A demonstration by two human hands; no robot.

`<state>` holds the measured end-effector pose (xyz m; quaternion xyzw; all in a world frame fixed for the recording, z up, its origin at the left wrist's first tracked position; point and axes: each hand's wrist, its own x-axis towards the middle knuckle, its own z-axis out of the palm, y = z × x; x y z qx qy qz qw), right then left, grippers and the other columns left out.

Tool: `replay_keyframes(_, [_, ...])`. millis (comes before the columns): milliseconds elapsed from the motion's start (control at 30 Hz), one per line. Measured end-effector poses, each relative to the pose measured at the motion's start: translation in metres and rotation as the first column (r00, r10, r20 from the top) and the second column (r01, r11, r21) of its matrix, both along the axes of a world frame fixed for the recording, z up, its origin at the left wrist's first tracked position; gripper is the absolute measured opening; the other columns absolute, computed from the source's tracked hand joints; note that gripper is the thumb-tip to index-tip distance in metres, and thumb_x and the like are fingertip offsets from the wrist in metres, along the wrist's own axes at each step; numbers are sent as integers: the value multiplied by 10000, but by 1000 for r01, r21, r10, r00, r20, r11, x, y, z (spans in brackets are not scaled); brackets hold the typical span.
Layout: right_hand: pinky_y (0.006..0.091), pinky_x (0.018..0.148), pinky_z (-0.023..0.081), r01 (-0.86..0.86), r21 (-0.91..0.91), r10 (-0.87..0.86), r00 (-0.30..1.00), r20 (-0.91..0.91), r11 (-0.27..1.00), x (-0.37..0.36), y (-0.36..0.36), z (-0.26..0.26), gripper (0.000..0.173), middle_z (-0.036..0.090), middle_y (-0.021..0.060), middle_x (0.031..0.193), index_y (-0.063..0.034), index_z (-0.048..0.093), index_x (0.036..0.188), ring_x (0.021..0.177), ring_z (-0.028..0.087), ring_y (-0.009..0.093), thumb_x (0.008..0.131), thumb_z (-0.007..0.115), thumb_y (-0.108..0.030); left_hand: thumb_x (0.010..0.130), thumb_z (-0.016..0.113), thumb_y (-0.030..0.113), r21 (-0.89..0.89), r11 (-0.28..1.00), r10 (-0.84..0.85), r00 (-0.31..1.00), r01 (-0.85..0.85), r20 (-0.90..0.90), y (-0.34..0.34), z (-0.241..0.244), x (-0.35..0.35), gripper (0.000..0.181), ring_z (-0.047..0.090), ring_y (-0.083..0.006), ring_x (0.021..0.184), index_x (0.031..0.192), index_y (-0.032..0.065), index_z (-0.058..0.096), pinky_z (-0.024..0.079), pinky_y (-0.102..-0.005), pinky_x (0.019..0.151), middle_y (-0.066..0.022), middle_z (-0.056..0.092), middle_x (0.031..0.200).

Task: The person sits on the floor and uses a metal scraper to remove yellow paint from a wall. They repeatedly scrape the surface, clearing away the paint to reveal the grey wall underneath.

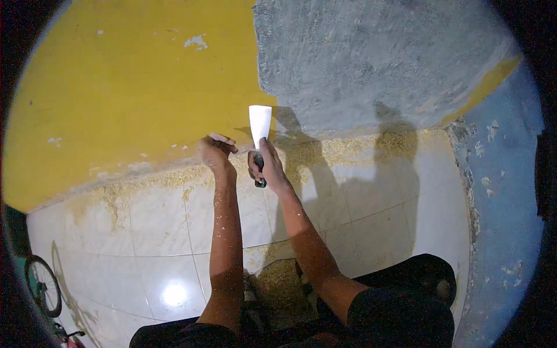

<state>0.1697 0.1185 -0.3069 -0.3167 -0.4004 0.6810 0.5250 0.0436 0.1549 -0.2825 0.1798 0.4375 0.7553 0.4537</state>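
My right hand [270, 167] grips the black handle of a putty knife [260, 126]. Its broad blade points up toward the wall and shines white in the light. My left hand [217, 150] is a little to the left, fingers loosely bent and holding nothing visible. Pale flakes cling to the left forearm. In front of both hands is a wall with yellow paint [143, 91] on the left and bare, rough grey plaster [348, 65] on the right. The ragged paint edge runs down just above the blade.
Yellowish scrapings [161, 178] lie along the foot of the wall on white floor tiles [156, 226]. A chipped blue wall [500, 195] closes the right side. At far left stands a bicycle wheel [43, 287]. A brownish, shadowed patch [280, 282] shows between my legs.
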Motion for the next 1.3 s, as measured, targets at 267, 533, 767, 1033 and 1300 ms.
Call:
replay_keyframes(267, [282, 357, 309, 262, 6, -261, 964, -55, 965, 23, 22, -7, 368, 367, -9, 538, -91, 458, 912, 359, 343, 102, 1045, 455, -434, 962, 630, 289, -3, 996, -83, 965, 85, -247, 2, -24, 25, 340, 484, -139, 487, 714, 73, 543, 424, -302, 516, -40, 530, 580])
replay_keyframes(533, [275, 569, 463, 407, -44, -388, 892, 231, 912, 34, 36, -20, 469, 558, 60, 889, -61, 517, 1160, 718, 565, 114, 1007, 507, -505, 1011, 423, 590, -204, 676, -736, 656, 708, -166, 3, -33, 67, 635, 605, -138, 838, 1294, 35, 546, 496, -292, 757, -73, 651, 1018])
replay_keyframes(767, [354, 768, 504, 349, 75, -343, 819, 459, 934, 40, 26, -1, 541, 600, 149, 1029, 4, 551, 1203, 943, 597, 241, 1032, 438, -496, 991, 385, 658, -54, 751, -647, 750, 658, 140, -6, -73, 96, 733, 596, -150, 862, 1290, 15, 569, 501, -293, 748, -73, 643, 1041])
replay_keyframes(1033, [396, 866, 473, 319, 270, -415, 759, 501, 908, 40, 40, -29, 491, 642, 201, 1052, 45, 569, 1162, 972, 617, 316, 1046, 434, -412, 991, 434, 632, -284, 776, -560, 822, 563, 102, -6, -74, 100, 665, 615, -168, 936, 1313, 69, 579, 507, -329, 822, -65, 648, 1084])
replay_keyframes(1300, [374, 883, 461, 315, 221, -382, 828, 410, 923, 37, 42, -26, 457, 650, 161, 1051, 42, 571, 1175, 976, 603, 248, 1055, 428, -375, 948, 553, 610, -325, 868, -423, 902, 375, -90, -8, -46, 102, 686, 583, -147, 720, 875, -58, 691, 479, -315, 659, -85, 654, 774])
